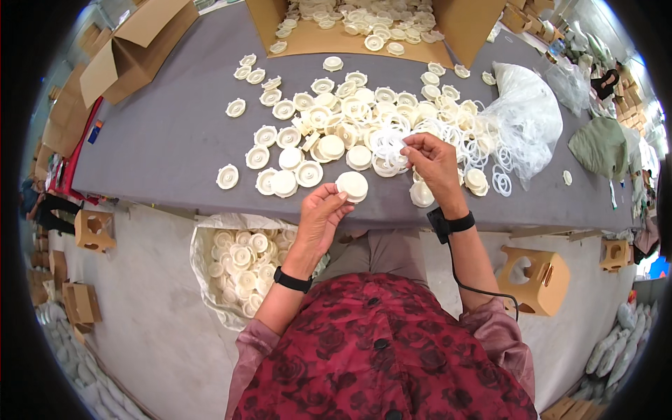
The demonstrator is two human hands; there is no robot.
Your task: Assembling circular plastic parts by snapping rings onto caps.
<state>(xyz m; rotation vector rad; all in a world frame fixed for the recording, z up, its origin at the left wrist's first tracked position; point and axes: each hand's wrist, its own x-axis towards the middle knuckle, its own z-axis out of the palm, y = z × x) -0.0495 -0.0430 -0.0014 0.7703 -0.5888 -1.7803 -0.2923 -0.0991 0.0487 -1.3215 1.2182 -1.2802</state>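
Near the front edge of the grey table, my left hand (324,213) pinches a round cream plastic cap (352,185), its smooth face turned up. To the right and a little farther off, my right hand (432,162) has thumb and fingertips closed at a heap of thin white sealing rings (390,145). One ring seems to be in that pinch. Around both hands lies a spread of cream caps (309,173), some smooth side up, others showing their hollow, lugged side. More white rings (501,180) trail off to the right.
A clear plastic bag (525,119) lies right of the rings. At the back stands an open cardboard box (364,50) of caps, with a second box (136,52) at left. Below the table edge, a white sack (208,276) holds caps. A cardboard stool (535,280) stands right.
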